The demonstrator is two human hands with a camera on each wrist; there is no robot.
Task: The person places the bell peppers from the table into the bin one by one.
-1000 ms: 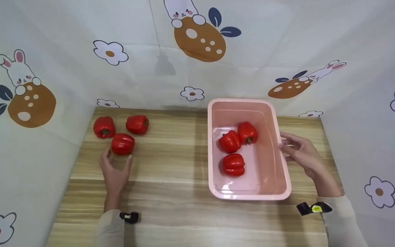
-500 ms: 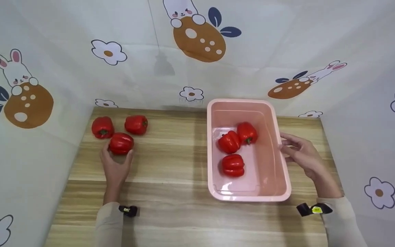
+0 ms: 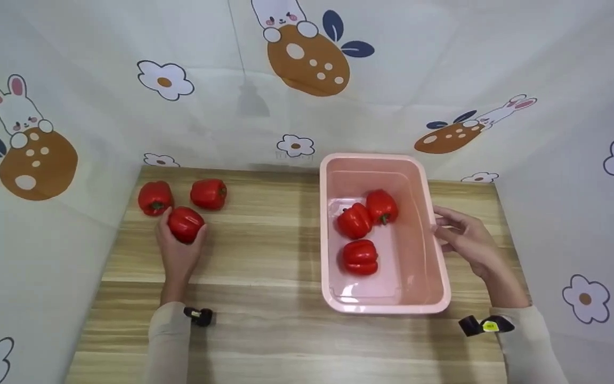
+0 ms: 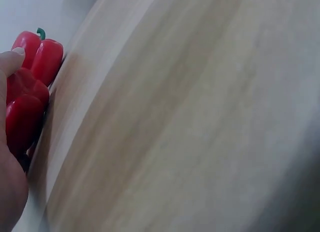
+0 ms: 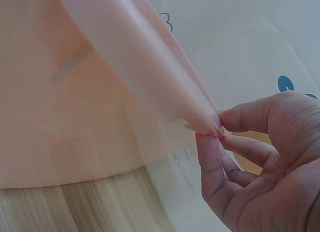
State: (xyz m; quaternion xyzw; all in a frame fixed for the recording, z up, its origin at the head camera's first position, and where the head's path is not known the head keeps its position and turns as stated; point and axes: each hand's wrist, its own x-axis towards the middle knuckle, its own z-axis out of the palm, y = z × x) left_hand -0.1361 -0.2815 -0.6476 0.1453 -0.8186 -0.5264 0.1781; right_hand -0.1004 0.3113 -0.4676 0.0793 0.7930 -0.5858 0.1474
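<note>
My left hand (image 3: pixel 180 257) grips a red bell pepper (image 3: pixel 185 224) at the left of the table, fingers on its left side and thumb on its right. Just behind it lie two more bell peppers, one at the far left (image 3: pixel 155 198) and another (image 3: pixel 209 193) a little to the right. In the left wrist view the hand (image 4: pixel 11 177) overlaps the held pepper (image 4: pixel 24 119). On the right, my right hand (image 3: pixel 469 241) pinches the right rim of a pink plastic bin (image 3: pixel 385 309). The right wrist view shows thumb and fingertips meeting at that rim (image 5: pixel 202 123).
Inside the bin are three red bell peppers: one at the back (image 3: pixel 381 206), one beside it (image 3: pixel 354 221) and one nearer the front (image 3: pixel 360 257). The wood-grain table (image 3: pixel 264 250) is bounded by cloth walls (image 3: pixel 205 112) printed with rabbits and flowers.
My left hand's fingers and thumb have closed round the nearest loose pepper, which has tilted in the grasp. My right hand keeps its pinch on the bin's rim. The head view has shifted slightly.
</note>
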